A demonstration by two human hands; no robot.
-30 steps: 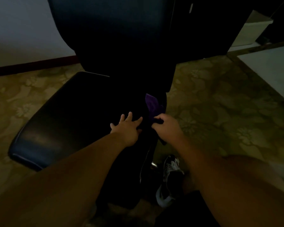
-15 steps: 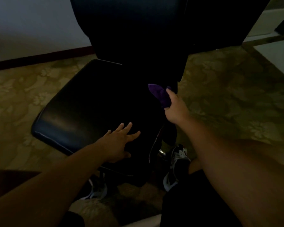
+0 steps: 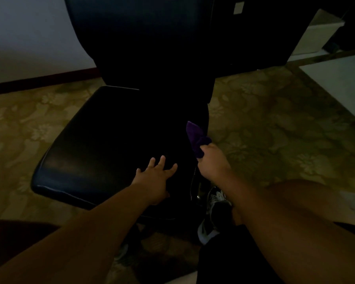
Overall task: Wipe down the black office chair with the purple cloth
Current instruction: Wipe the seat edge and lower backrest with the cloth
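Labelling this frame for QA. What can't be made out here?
Head view only.
- Chair base: mostly hidden under the seat, in shadow.
- Backrest top: cut off by the upper edge.
- Right hand: fingers hidden by the cloth and hand's back.
- Cloth-to-chair contact: too dark.

— What fills the middle of the frame?
— A black office chair (image 3: 103, 144). Its seat runs toward the lower left and its tall back rises to the top edge. The dim light hides most detail.
— And the hands?
— The left hand (image 3: 154, 181) lies flat on the near right part of the seat, fingers (image 3: 162, 160) spread and straight. Just to its right, the right hand (image 3: 212, 162) grips a bunched purple cloth (image 3: 195, 136) at the seat's right edge, with one corner of the cloth sticking up.
— Around the chair?
— A patterned olive carpet (image 3: 275, 119), a pale wall (image 3: 29, 37) in the upper left, and a black-and-white shoe (image 3: 215, 203) below the right hand.
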